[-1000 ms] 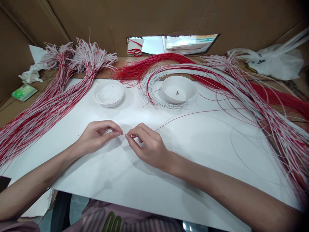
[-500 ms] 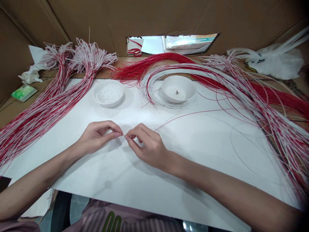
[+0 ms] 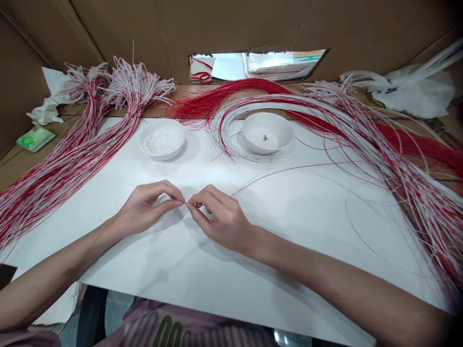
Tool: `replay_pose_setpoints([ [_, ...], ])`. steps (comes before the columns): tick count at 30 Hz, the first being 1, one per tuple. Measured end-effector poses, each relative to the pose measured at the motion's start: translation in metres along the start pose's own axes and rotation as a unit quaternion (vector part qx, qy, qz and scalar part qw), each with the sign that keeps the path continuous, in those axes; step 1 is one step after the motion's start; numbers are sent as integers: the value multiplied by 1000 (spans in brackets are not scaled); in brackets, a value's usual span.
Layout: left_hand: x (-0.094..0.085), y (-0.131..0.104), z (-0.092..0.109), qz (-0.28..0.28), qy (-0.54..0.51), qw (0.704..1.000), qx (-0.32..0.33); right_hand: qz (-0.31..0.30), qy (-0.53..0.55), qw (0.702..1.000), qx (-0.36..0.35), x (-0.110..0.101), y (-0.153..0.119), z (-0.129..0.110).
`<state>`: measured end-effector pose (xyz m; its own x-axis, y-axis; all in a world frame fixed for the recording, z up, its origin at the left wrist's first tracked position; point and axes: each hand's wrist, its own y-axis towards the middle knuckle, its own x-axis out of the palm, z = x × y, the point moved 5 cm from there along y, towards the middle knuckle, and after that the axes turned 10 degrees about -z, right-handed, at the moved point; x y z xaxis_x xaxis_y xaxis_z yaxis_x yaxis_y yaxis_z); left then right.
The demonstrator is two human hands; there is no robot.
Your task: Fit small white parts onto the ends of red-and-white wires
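Note:
Over the white board, my left hand and my right hand meet, fingertips almost touching. Thumb and forefinger of each pinch a thin red wire, of which only a tiny stretch shows between them. Under the right forefinger lies a small reddish piece with light spots, too small to make out. Past the right hand, a red wire runs off to the right toward a loose bundle. Beyond my hands are a white bowl of small white bits and another white bowl holding a few dark specks.
Tied red-and-white wire bundles lie at the left. Loose red and white wires spread over the right side, with red strands behind the bowls. A green packet, a plastic bag and a cardboard wall surround the board.
My left fingers have shifted slightly, the thumb and forefinger now more arched. The right hand has hardly moved, and both stay pinched at the same spot.

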<state>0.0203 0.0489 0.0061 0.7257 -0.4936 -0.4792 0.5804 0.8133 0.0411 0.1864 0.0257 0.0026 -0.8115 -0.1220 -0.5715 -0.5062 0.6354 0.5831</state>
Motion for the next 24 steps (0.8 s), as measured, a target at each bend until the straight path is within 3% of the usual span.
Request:
replay_pose_setpoints([
  [8, -2, 1, -4, 3, 36, 998, -45, -7, 1, 1000, 22, 2, -1, 4],
  [18, 6, -1, 6, 24, 76, 997, 21, -11, -37, 999, 10, 5, -6, 4],
  [24, -1, -1, 6, 38, 83, 996, 3, -7, -30, 998, 54, 3, -4, 4],
])
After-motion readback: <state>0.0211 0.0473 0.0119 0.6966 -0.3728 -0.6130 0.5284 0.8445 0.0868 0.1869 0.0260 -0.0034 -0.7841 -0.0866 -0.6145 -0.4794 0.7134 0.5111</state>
